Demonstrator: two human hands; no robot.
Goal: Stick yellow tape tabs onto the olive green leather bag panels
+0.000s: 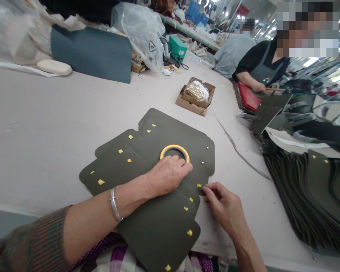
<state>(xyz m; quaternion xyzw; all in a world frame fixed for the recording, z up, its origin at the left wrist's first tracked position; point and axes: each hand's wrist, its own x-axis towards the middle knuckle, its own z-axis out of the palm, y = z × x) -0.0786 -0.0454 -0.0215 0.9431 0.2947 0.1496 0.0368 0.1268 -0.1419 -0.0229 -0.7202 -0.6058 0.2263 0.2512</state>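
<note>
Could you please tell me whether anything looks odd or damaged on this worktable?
A dark, uneven line runs across the tabletop, right of the olive panel. It looks odd against the pale surface; whether mark or loose strand, I cannot tell.

The left fingers (185,170) hide the near rim of the yellow tape roll (174,147); nearer than the roll, the olive panel (161,238) is cut off; right of the roll, stacked olive pieces (291,196) are cropped.

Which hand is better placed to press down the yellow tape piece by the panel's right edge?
Probably the right hand: its fingertips are right beside that yellow tape piece, at the edge of the dark panel. The left hand is at the tape roll, farther from it.
</note>
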